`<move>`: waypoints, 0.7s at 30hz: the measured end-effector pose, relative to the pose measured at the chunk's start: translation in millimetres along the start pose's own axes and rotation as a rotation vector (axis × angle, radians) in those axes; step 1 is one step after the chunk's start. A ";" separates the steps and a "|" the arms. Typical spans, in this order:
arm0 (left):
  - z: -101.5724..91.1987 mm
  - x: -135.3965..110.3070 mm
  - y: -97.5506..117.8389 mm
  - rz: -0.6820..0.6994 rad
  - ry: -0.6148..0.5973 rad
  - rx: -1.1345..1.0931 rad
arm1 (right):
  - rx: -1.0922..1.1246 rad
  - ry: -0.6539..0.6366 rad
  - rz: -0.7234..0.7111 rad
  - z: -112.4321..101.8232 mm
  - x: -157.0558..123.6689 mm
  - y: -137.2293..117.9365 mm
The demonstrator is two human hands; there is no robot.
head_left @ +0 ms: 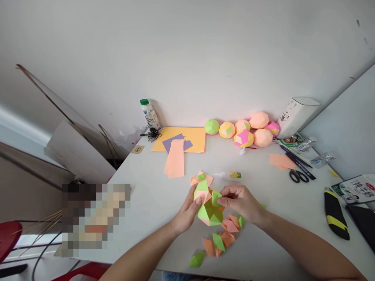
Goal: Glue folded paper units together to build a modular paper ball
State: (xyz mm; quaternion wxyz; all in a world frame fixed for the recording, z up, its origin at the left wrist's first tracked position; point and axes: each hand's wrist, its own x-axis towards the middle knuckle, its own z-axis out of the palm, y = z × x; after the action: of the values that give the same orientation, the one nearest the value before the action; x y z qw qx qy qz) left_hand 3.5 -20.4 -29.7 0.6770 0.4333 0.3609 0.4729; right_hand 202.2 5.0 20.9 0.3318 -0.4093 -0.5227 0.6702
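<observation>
A half-built paper ball (208,205) of green and orange folded units is held above the white table (152,195). My left hand (187,212) grips its left side with the thumb on an orange face. My right hand (240,203) pinches a green unit at the ball's upper right. Several loose green and orange folded units (221,240) lie on the table just below the hands. Another small folded piece (201,178) lies just beyond the ball.
Several finished paper balls (244,130) sit by the wall. Orange, purple and peach sheets (178,144), a bottle (149,113), keys (152,134), a glue tube (231,175), scissors (299,175), pens and a black-yellow cutter (335,214) lie around.
</observation>
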 end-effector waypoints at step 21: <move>-5.0 1.2 -6.2 0.034 -0.097 0.139 | 0.051 0.029 0.013 4.1 -0.3 6.0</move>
State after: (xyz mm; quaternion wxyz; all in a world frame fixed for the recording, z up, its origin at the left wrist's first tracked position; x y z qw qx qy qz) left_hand 1.4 -19.1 -37.5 0.6539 0.5076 0.3521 0.4369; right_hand 198.6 1.6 15.6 0.3453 -0.4136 -0.4979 0.6795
